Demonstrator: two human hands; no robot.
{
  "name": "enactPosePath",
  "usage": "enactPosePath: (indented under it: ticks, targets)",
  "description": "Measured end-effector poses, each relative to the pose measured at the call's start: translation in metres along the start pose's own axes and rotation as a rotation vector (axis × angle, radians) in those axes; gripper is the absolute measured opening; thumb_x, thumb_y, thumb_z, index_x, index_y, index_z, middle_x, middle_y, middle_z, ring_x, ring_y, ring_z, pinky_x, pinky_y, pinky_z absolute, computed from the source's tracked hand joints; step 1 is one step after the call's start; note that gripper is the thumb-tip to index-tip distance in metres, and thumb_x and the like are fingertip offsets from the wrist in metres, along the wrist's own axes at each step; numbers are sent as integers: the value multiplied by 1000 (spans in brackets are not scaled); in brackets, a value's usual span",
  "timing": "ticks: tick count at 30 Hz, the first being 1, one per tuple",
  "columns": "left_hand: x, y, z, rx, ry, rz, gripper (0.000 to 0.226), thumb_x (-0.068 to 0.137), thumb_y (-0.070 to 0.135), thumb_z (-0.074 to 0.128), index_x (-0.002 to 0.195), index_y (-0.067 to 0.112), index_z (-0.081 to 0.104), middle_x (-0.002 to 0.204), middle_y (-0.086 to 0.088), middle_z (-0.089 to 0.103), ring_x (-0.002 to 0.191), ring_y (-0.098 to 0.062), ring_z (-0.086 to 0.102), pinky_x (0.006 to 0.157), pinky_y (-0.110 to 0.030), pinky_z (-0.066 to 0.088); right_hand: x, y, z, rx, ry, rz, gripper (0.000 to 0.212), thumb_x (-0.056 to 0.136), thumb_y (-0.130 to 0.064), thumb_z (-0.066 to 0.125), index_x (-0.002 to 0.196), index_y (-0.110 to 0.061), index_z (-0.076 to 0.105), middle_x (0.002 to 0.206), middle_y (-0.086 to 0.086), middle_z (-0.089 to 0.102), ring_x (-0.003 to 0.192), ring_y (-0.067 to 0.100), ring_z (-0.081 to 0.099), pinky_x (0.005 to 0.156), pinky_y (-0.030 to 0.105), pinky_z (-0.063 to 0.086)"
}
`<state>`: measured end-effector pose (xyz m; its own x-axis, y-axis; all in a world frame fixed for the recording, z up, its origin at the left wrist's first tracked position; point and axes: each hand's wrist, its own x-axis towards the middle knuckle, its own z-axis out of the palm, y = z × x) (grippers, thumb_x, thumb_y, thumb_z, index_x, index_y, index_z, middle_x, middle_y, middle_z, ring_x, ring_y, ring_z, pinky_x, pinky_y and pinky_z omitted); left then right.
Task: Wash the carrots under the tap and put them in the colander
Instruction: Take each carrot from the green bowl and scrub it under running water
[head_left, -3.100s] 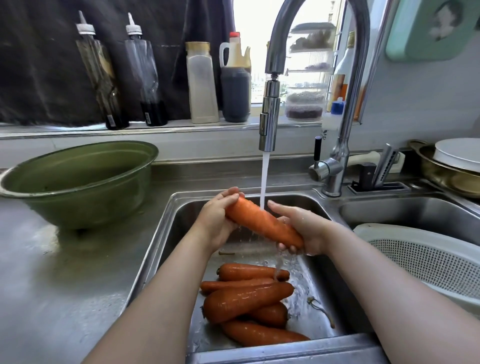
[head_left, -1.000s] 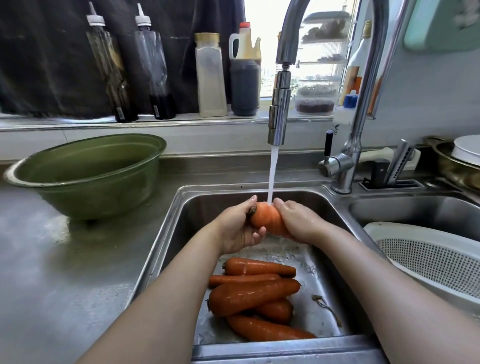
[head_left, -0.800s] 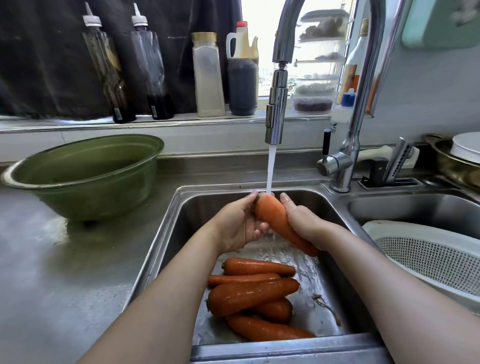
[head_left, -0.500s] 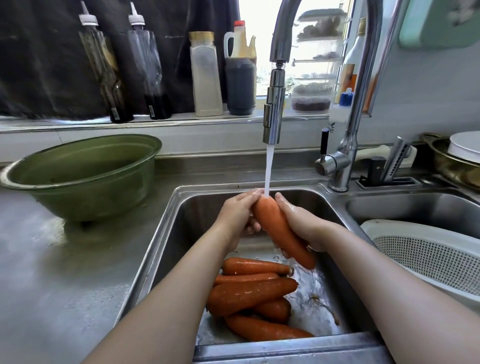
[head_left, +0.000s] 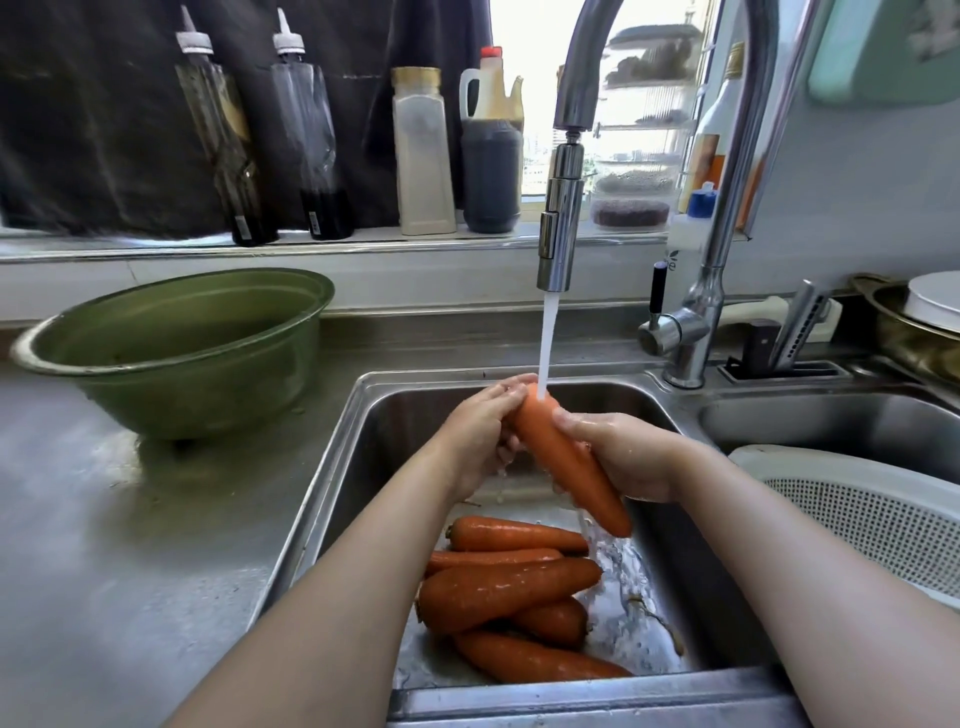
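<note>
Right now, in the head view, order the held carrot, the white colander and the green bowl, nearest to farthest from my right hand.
1. Held carrot: gripped in the right hand.
2. White colander: just right, in the other basin.
3. Green bowl: far left, on the counter.

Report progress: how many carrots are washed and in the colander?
Done: none visible; the visible part of the colander holds no carrots. In hand: one carrot, held by the left hand and right hand under the running tap. Left: five carrots lying in the sink, plus moving each to the colander.
</note>
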<state>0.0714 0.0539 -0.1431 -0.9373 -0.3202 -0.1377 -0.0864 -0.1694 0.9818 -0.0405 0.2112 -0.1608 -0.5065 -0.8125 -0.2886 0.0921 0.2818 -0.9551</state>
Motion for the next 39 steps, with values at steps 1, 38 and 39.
enactPosePath:
  ticks: [1,38,39]
  targets:
    - [0,1,1,29,14,5,21,107,36,51,115,35,70,94,-5,61,62,-10,51,61,-25,41,-1,0,0,7,-8,-15,46,101,-45,53,132,-13,63,107,13,71,89,29,67,82,44,55]
    - [13,-6,19,132,279,169,5,100,28,63,104,29,66,103,0,69,95,-20,67,79,-33,59,5,-5,10,-132,32,-64,45,83,-28,84,123,-15,68,110,15,74,99,31,72,91,48,60]
    - [14,-6,17,131,293,177,7,102,32,61,104,29,66,102,2,68,96,-19,67,83,-34,58,4,-6,10,-131,28,-65,41,87,-31,81,123,-16,68,110,14,74,99,30,72,91,47,60]
